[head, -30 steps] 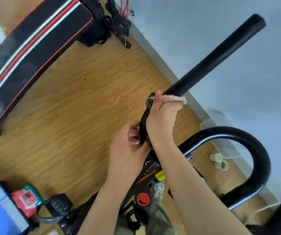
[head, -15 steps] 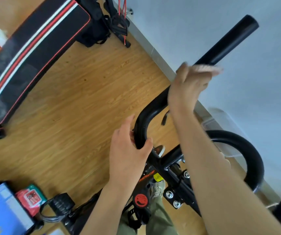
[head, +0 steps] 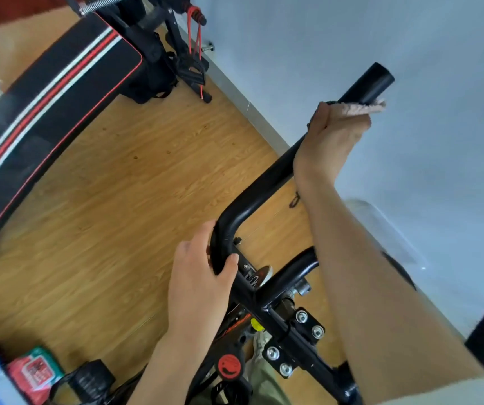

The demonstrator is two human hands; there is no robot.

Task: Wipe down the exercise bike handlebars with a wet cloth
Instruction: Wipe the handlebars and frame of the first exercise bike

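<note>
Head view: my right hand (head: 331,135) is clenched round the straight handlebar (head: 264,182), grasping the pinkish cloth (head: 357,108) against it just below the bar's open end. My left hand (head: 200,276) grips the bend lower down, thumb hooked over the tube. Risk noted: little bar is left above the cloth, so one more upward stroke could run off the end and drop it, since a loose edge already sticks out past my fingers. I cannot tell whether the cloth covers the bar's underside.
</note>
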